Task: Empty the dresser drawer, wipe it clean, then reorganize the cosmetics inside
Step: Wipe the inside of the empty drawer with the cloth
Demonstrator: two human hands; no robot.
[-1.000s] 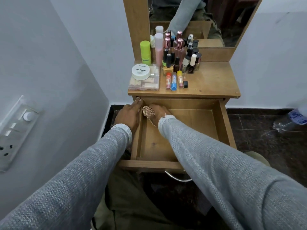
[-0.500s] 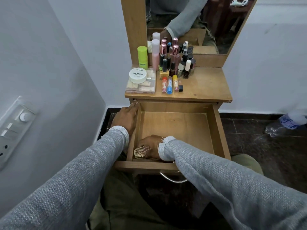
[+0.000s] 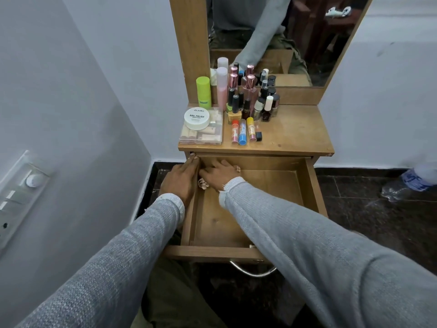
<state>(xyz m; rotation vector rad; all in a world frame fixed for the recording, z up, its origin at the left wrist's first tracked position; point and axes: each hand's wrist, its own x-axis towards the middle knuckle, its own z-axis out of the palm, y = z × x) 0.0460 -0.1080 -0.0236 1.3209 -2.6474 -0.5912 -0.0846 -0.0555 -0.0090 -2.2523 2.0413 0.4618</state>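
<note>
- A wooden dresser with a tall framed mirror (image 3: pixel 272 39) stands against a pale wall, its light-brown wooden drawer (image 3: pixel 312 192) pulled fully out above a dark stone floor (image 3: pixel 369 223).
- The dresser's wooden tabletop (image 3: pixel 298 131) carries the cosmetics at its left and rear: a cluster of upright nail-polish bottles (image 3: pixel 248 102), a lime-green cylindrical bottle (image 3: pixel 203 92), and a clear flat plastic case (image 3: pixel 205 136) with a round white jar labelled "Nail Polish" (image 3: pixel 196 118) resting on it.
- Three small tubes with red, blue and yellow ends (image 3: pixel 243 132) lie side by side just in front of the bottles.
- The right hand (image 3: pixel 218 174), in a grey knit sleeve, reaches into the drawer's far left corner; its fingers (image 3: pixel 204 172), extended and close together, press a crumpled light checked cloth (image 3: pixel 203 184) against the drawer's left wall.
- The left hand (image 3: pixel 181 179) rests on the drawer's left side wall, fingers (image 3: pixel 192 160) straight and together, tips touching the edge under the tabletop.
</note>
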